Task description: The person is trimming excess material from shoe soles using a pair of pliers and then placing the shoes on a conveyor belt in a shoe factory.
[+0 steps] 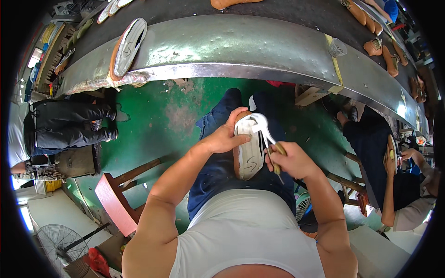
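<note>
Above my lap, my left hand (225,138) grips a shoe (249,155) turned sole up, its fingers round the brown side and its thumb on the pale underside. That underside is whitish and carries a dark curved mark near the end closest to me. At the far end a white strip (261,123) curls off the shoe toward my right hand (293,160). My right hand is closed round a slim hand tool (281,148) with a yellowish handle. A thin metal point sticks out below the fist, and the fingers hide the tool's exact kind.
A metal-edged bench (241,44) crosses in front of me. Another pale-soled shoe (129,48) lies on its edge, and several brown shoes (390,61) stand at right. A wooden stool (118,204) is at left. People (371,153) sit on the right and stand (69,125) on the left.
</note>
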{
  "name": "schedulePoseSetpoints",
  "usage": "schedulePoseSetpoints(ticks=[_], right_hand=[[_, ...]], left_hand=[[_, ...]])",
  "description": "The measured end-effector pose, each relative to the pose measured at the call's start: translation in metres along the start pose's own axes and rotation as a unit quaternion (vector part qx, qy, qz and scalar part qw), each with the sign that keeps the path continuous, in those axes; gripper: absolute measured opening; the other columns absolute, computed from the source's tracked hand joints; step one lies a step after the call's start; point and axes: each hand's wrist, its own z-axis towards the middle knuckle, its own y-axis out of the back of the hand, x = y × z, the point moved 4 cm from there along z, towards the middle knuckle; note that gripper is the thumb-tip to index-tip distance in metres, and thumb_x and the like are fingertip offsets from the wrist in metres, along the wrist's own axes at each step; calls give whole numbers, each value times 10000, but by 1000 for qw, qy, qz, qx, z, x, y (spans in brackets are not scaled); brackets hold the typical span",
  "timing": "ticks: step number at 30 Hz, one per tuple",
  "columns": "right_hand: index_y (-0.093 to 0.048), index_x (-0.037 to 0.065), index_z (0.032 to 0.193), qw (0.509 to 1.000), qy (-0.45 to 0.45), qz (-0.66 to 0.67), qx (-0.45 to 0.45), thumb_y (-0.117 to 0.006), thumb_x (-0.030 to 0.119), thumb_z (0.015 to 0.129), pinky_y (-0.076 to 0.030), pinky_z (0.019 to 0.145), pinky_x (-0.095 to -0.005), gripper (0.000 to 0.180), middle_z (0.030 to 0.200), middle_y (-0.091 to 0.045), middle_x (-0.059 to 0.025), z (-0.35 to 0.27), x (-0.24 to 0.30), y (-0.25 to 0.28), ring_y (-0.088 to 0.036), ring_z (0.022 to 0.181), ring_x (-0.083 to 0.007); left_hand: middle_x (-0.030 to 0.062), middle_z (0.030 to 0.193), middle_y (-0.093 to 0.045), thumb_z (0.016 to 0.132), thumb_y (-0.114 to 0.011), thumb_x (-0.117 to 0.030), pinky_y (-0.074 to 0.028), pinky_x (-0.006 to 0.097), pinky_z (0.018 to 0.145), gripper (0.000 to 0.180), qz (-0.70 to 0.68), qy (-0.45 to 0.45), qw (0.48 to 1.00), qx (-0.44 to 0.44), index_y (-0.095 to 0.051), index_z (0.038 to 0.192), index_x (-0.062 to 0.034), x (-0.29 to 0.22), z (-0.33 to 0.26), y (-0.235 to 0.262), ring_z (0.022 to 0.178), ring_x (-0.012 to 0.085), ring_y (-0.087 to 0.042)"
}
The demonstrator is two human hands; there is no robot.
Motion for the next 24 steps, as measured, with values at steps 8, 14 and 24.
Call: schedulePoseSetpoints(ticks=[8, 14, 24], right_hand=[[-567, -35, 1208, 993, -47, 109, -18, -525, 118, 973, -514, 711, -295, 283, 1167, -666, -144, 10, -14, -11, -658, 916, -167], [-568, -34, 1171, 988, -93, 122, 7, -550, 133, 969, -563, 799, -321, 263, 1123, -653, -122, 10, 9, 11, -667, 985, -200], [-613, -18, 1053, 871, 262, -360, -206, -625, 143, 919, -517, 747, -493, 210, 955, -659, -259, 63, -31, 17, -636, 877, -460]], left_hand=[[93, 1487, -398, 1018, -550, -155, -289, 345, 1145, 687, -43, 19, 999, -18, -120, 1554, -172, 17, 9, 7, 1366, 205, -365], [117, 1453, -452, 1072, -431, -356, -296, 351, 1152, 578, 43, 57, 996, -61, -166, 1550, -165, 15, 12, 3, 1360, 223, -390], [82, 1242, -603, 972, -595, -35, -465, 320, 997, 411, -173, -8, 968, -181, -512, 1367, -108, 32, 16, 20, 1155, 186, -569]])
